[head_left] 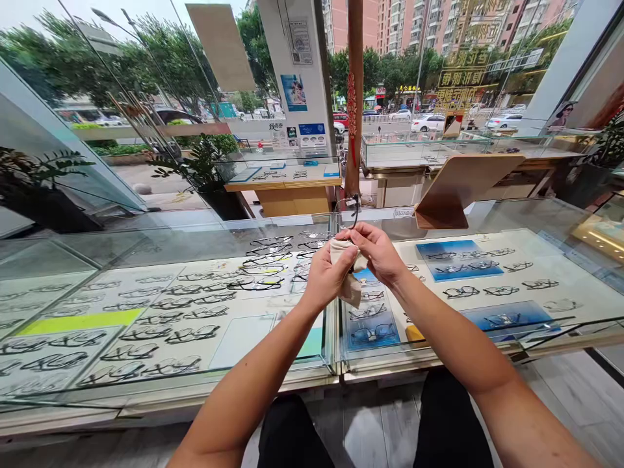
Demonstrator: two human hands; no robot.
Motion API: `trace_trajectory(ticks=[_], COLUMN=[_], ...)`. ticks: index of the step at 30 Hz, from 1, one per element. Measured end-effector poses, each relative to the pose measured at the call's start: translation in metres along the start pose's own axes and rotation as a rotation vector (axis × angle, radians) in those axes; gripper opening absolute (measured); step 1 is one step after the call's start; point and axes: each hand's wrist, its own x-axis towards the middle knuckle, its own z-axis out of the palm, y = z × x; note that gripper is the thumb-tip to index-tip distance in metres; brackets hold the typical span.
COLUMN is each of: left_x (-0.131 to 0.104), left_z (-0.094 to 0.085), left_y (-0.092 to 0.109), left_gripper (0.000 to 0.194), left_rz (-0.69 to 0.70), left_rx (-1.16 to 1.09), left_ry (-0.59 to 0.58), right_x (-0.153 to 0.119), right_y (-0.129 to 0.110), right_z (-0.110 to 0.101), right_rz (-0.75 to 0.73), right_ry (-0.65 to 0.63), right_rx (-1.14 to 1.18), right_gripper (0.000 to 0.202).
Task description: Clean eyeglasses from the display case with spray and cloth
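Observation:
Over the glass counter, my two hands meet close together. My left hand (325,276) is closed round a pale beige cloth (351,292), whose loose end hangs below the fingers. My right hand (379,252) pinches a pair of eyeglasses (356,211); a thin rim and dark temple stick up beyond the fingertips. The cloth covers the rest of the eyeglasses, so I cannot see which part it touches. Just left of my hands, a column of dark-framed eyeglasses (263,263) lies at the counter.
The glass display counter (336,364) spans the width before my knees, with many spectacle frames (192,333) inside. A wooden tilted stand (463,188) rests on its right part. Beyond are a smaller display case (287,195), a potted plant (205,162) and a brown post (354,97).

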Motion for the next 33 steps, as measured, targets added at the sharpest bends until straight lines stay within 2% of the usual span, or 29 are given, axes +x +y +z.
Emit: trace_trajectory(ticks=[4,6,11,15,19,23,27,33], left_x=[0.002,0.004,0.010,0.013,0.017,0.023,0.026,0.025], left_z=[0.002,0.000,-0.009,-0.015,-0.020,-0.025,-0.027,-0.033], left_y=[0.000,0.001,0.003,0.002,0.000,0.002,0.007,0.011], left_gripper=[0.065,0.065,0.066,0.066,0.068,0.063,0.061,0.060], left_rz=[0.049,0.051,-0.041,-0.047,-0.071,-0.007,0.000,-0.020], left_rx=[0.001,0.013,-0.002,-0.001,-0.040,-0.116,-0.160,-0.097], left_ry=[0.100,0.104,-0.046,-0.137,-0.067,0.028,0.026,-0.004], right_x=[0.000,0.000,-0.001,-0.001,-0.001,-0.001,-0.001,0.001], right_y=[0.004,0.005,-0.003,-0.012,-0.020,-0.026,-0.025,-0.022], right_z=[-0.001,-0.002,-0.003,-0.007,-0.015,-0.018,-0.020,-0.024], right_rz=[0.018,0.042,0.082,0.065,0.035,0.034,0.073,0.219], right_ry=[-0.019,-0.009,-0.026,-0.031,-0.015,-0.118,-0.218,-0.240], right_rx=[0.046,0.067,0.110,0.110,0.041,-0.090,-0.222,-0.254], right_gripper=[0.039,0.040,0.041,0.041,0.036,0.028,0.027,0.030])
